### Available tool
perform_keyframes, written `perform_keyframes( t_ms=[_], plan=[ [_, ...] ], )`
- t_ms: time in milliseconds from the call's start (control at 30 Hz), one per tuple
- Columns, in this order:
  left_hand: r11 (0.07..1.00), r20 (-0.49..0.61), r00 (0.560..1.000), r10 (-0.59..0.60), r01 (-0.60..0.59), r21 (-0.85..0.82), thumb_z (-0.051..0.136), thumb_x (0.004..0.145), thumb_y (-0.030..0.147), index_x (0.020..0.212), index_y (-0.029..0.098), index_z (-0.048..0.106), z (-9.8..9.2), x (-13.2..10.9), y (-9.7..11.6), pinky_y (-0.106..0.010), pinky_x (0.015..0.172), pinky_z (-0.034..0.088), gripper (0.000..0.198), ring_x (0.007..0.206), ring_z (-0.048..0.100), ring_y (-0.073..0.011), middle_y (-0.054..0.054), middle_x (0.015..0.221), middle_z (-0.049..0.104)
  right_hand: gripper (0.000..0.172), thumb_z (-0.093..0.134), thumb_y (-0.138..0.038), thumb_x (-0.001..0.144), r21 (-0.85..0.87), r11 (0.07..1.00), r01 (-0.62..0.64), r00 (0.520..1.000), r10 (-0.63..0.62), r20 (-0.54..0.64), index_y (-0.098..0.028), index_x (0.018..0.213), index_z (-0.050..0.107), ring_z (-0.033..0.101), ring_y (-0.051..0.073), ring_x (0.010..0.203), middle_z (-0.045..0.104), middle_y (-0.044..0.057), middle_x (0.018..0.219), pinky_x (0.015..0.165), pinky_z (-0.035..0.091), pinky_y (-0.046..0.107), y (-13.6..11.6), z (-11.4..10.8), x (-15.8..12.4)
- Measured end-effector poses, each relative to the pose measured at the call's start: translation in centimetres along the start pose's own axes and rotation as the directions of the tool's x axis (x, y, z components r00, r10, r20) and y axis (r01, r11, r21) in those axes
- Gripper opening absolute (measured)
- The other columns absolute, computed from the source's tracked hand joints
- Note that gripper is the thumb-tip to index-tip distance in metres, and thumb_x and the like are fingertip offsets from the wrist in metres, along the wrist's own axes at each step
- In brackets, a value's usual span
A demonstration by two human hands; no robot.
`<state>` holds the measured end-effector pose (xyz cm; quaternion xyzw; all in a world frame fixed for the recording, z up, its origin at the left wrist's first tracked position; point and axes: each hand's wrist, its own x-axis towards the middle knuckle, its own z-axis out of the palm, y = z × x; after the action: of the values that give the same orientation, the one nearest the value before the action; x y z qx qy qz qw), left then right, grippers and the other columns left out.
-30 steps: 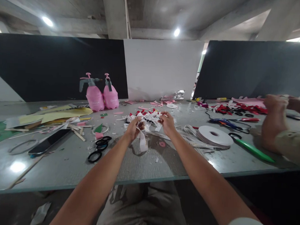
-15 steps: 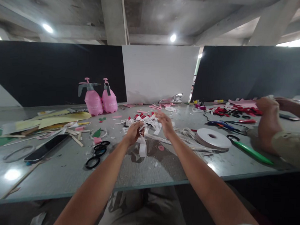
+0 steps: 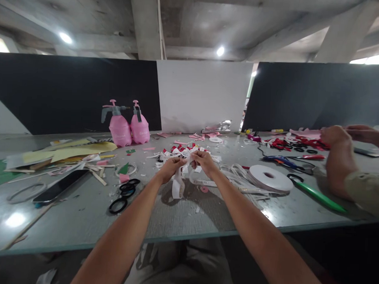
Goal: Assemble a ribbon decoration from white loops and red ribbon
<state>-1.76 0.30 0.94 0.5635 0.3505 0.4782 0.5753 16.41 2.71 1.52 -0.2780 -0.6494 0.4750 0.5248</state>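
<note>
Between my two hands, above the middle of the table, is a white ribbon (image 3: pixel 177 185) whose loose end hangs down on the left. My left hand (image 3: pixel 171 168) pinches it with closed fingers. Close beside it, my right hand (image 3: pixel 204 162) also grips the ribbon between thumb and fingertips. Just behind my hands lies a pile of white and red ribbon pieces (image 3: pixel 179 150), partly hidden by them. A printed white strip (image 3: pixel 203 182) runs from near my hands toward the ribbon roll (image 3: pixel 270 180) on the right.
Black scissors (image 3: pixel 123 195), a phone (image 3: pixel 62 186) and yellow paper sheets (image 3: pixel 80 150) lie to the left. Two pink spray bottles (image 3: pixel 120 130) stand behind. To the right are a blue glue gun (image 3: pixel 278 161), a green tool (image 3: pixel 320 196) and another person's hands (image 3: pixel 337 137) over red ribbon.
My right hand has come down from the pile and closed on the ribbon next to my left hand. The ribbon has been lifted slightly. The view has shifted a little.
</note>
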Motion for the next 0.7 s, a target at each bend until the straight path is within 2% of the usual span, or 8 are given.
perform_keyframes(
  t_ms=[133,333,400,467,533,600,700],
  plan=[
    [0.998,-0.040,0.998,0.049,-0.051,-0.040,0.078,0.068,0.043,0.068,0.016,0.058,-0.3,0.2,-0.3,-0.022,0.046,0.039,0.034,0.045,0.050,-0.0091,0.002,0.056,0.053,0.030,0.075,-0.045,0.065,0.091,0.996,-0.007,0.999,0.010,-0.031,-0.018,0.069,0.062,0.045,0.009,0.046,0.057,-0.004,0.052,0.049,0.035,0.024,0.1,0.1,0.1],
    [0.995,-0.066,0.997,0.048,-0.054,-0.083,0.079,0.068,0.043,0.067,0.017,0.055,-0.7,0.2,0.3,-0.017,0.036,0.017,0.035,0.032,0.024,-0.0014,0.010,0.043,0.033,0.029,0.076,-0.043,0.065,0.057,0.998,-0.001,1.000,0.001,-0.003,-0.018,0.065,0.060,0.049,0.011,0.056,0.057,-0.003,0.057,0.058,0.038,0.023,0.1,-0.6,0.3],
    [0.996,-0.089,0.994,0.062,-0.068,-0.062,0.079,0.067,0.042,0.067,0.017,0.057,-0.7,0.1,0.9,-0.017,0.036,0.015,0.033,0.033,0.021,-0.0014,0.010,0.042,0.032,0.030,0.075,-0.044,0.065,0.044,0.999,-0.005,1.000,0.004,0.013,-0.018,0.066,0.060,0.049,0.011,0.057,0.057,-0.003,0.058,0.059,0.038,0.023,-0.2,-0.9,0.3],
    [0.995,-0.144,0.984,0.104,-0.103,0.013,0.079,0.067,0.038,0.067,0.016,0.062,-0.9,0.1,1.4,-0.018,0.038,0.019,0.028,0.035,0.027,-0.0033,0.008,0.042,0.037,0.030,0.074,-0.044,0.066,0.035,0.999,-0.004,0.999,0.002,0.032,-0.018,0.066,0.060,0.048,0.011,0.057,0.057,-0.003,0.059,0.059,0.038,0.023,-0.6,-1.3,0.2],
    [0.972,-0.241,0.946,0.216,-0.185,0.145,0.080,0.065,0.029,0.068,0.016,0.067,-1.1,0.2,1.9,-0.019,0.043,0.029,0.019,0.043,0.042,-0.0070,0.004,0.049,0.051,0.030,0.074,-0.044,0.066,-0.013,1.000,0.011,0.999,-0.011,0.043,-0.018,0.065,0.059,0.047,0.011,0.057,0.055,-0.003,0.059,0.057,0.037,0.023,-0.9,-1.8,0.2],
    [0.924,-0.330,0.877,0.350,-0.263,0.278,0.080,0.064,0.021,0.068,0.016,0.071,-1.5,0.4,2.2,-0.020,0.054,0.037,0.012,0.059,0.054,-0.0117,-0.001,0.062,0.064,0.031,0.075,-0.044,0.064,-0.102,0.994,0.031,0.999,-0.027,0.034,-0.018,0.063,0.060,0.044,0.010,0.055,0.053,-0.003,0.057,0.055,0.034,0.023,-1.1,-2.3,0.4],
    [0.863,-0.381,0.798,0.467,-0.317,0.393,0.077,0.066,0.018,0.069,0.017,0.073,-2.3,0.4,2.4,-0.020,0.065,0.040,0.006,0.072,0.058,-0.0151,-0.002,0.071,0.069,0.031,0.076,-0.042,0.062,-0.211,0.975,0.071,0.994,-0.085,-0.062,-0.018,0.061,0.058,0.037,0.009,0.052,0.047,-0.005,0.054,0.051,0.028,0.023,-1.5,-3.3,0.7]
  ],
)
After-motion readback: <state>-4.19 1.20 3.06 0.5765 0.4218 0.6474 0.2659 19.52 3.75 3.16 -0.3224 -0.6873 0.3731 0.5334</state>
